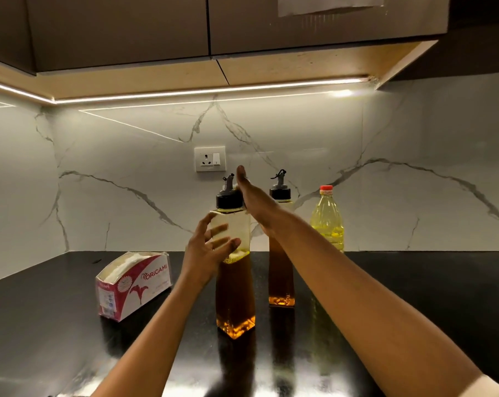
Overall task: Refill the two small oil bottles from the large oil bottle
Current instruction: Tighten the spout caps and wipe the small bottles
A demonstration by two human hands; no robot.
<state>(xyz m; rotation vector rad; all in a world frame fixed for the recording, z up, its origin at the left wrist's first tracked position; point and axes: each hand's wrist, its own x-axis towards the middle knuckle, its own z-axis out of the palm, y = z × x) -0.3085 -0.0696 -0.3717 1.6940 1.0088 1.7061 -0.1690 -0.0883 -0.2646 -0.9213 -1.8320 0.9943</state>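
A black, glossy countertop point(414, 282) runs along a white marble-veined backsplash point(128, 153), with dark wall cabinets point(128, 24) above and a lit strip point(214, 90) under them. The near small bottle point(235, 282) stands upright on the counter at the middle of the view. It is tall, square and clear, holds amber oil in its lower part with the upper part clear, and wears a black cap point(229, 199) with a grey spout point(229, 181). The left hand point(204, 253) wraps the clear upper part of this bottle from its left: the thumb lies across the front and the fingers show through the glass behind. The right hand point(257, 199) reaches in from the right, seen edge-on, its side against this bottle's cap and spout and a fingertip raised above them. I cannot tell whether its fingers grip anything there. The far small bottle point(281, 276), 1 of the 2 alike, stands just behind and to the right of the near small bottle, partly hidden by the right forearm. Further right of the near small bottle, against the backsplash, stands the large oil bottle point(327, 222), pale yellow, with its red cap on. To the left of the near small bottle lies a red and white tissue box point(133, 285), well apart from it. Behind and above the near small bottle, a white wall socket point(210, 159) sits in the backsplash.
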